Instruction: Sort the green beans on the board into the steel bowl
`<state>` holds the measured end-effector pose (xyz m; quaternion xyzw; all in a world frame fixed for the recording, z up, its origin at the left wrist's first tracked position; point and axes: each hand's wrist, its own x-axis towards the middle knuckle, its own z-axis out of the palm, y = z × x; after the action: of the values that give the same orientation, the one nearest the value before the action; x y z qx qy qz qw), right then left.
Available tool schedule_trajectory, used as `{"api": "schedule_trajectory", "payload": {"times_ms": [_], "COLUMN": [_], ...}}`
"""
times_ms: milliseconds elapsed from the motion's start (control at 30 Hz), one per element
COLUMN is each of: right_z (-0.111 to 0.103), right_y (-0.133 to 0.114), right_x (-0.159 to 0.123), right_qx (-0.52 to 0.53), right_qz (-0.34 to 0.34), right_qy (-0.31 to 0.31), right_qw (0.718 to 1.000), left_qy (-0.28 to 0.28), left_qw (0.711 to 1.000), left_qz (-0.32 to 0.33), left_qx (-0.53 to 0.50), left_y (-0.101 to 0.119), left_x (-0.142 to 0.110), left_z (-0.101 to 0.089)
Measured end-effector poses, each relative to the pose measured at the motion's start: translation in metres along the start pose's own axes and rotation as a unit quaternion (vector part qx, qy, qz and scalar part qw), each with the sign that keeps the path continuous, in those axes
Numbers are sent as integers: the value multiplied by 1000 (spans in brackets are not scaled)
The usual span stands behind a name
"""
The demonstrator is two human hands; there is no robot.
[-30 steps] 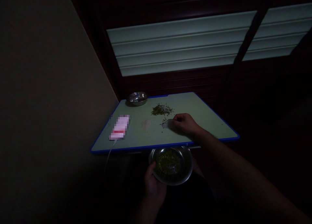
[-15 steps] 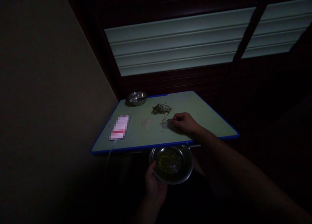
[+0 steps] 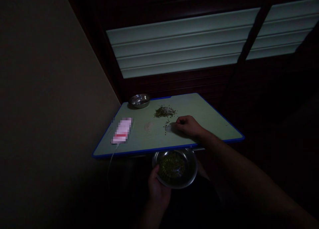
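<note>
My left hand (image 3: 158, 189) grips the left side of a metal bowl (image 3: 191, 175), its thumb over the rim. Small green grains, like mung beans, lie in the bowl, which sits just under the near edge of the table. Above the tabletop, my right hand (image 3: 188, 125) pinches a thin translucent flat piece (image 3: 170, 127); its exact kind is hard to make out in the dim light. A few loose grains (image 3: 165, 125) lie by the tip of this piece. Farther back is a small heap of grains (image 3: 164, 111), with something whitish among them.
The pale tabletop (image 3: 206, 114) has a blue rim. A second metal bowl (image 3: 140, 101) stands at its back left corner. A blurred-out phone (image 3: 122, 131) lies at the left, its white cable (image 3: 111, 159) hanging over the near edge. A wall rises at left; slatted panels stand behind.
Hardly anything differs. My right hand has shifted very slightly left with the translucent piece; my left hand and the bowl stay in place.
</note>
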<state>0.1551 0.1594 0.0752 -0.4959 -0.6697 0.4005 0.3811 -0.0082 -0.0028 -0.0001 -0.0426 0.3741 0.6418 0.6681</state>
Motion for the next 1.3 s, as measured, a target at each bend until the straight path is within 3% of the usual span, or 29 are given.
{"api": "schedule_trajectory", "payload": {"times_ms": [267,467,667,1300], "right_z": [-1,-2,0,1], "right_y": [-7,-4,-6,-4], "right_x": [-3,-3,-5,-4], "right_qx": [4,8,20,10], "right_qz": [-19,-10,5,-6], "right_qy": [-22,-10,-36,-16], "right_qw": [1000,1000,999,1000], "left_qy": [4,-2,13,12], "left_qw": [1000,1000,1000,1000], "left_qz": [-9,-4,-7,-12], "left_qx": [8,11,21,20], "left_y": [1,1,2,2], "left_x": [0,-1,-2,-3], "left_z": [2,1,2,3]}}
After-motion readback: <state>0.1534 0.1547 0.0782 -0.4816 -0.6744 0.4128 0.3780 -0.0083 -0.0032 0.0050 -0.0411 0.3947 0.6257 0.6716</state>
